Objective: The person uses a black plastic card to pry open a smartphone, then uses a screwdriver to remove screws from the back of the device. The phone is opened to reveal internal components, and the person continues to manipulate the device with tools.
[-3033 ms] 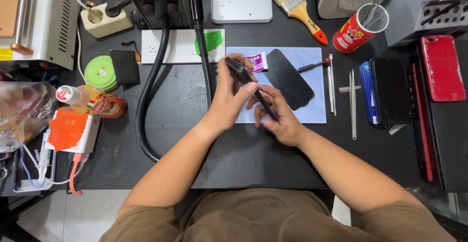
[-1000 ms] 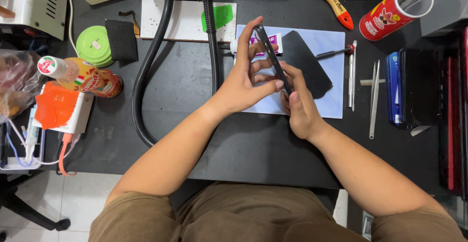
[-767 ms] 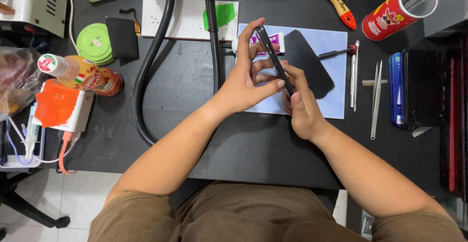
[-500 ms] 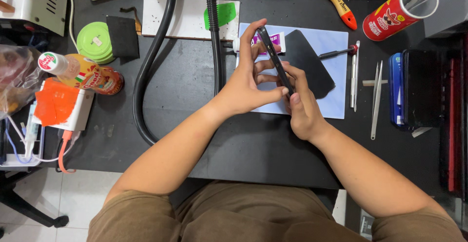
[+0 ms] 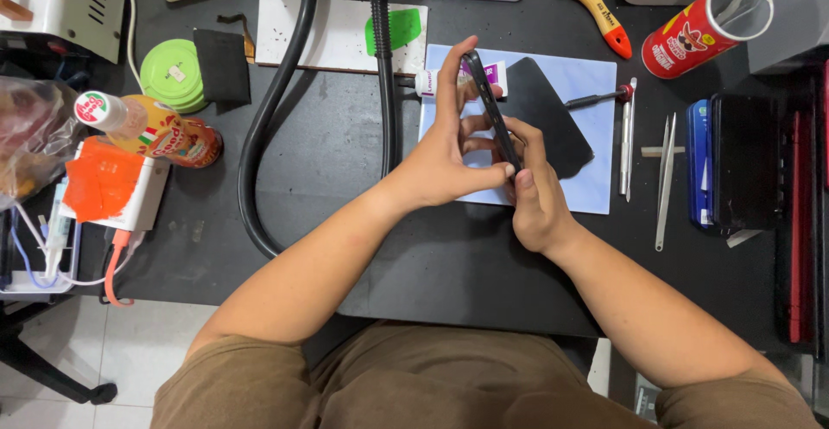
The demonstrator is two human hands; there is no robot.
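A black smartphone (image 5: 492, 114) is held on edge above the pale blue mat (image 5: 596, 178), gripped by fingers of the left hand (image 5: 440, 161) at 9 o'clock and the right hand (image 5: 535, 200) at 5 o'clock.

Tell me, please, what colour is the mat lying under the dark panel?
Pale blue; the mat shows clearly in the head view, beneath the dark panel.

The left hand (image 5: 440, 157) and the right hand (image 5: 534, 196) hold a thin black phone (image 5: 490, 109) on its edge, above a pale blue mat (image 5: 596, 178). A black flat cover (image 5: 553, 118) lies on the mat (just beside the phone). A screwdriver (image 5: 596, 97) and tweezers (image 5: 665, 178) rest nearby on the black tabletop (image 5: 345, 144).
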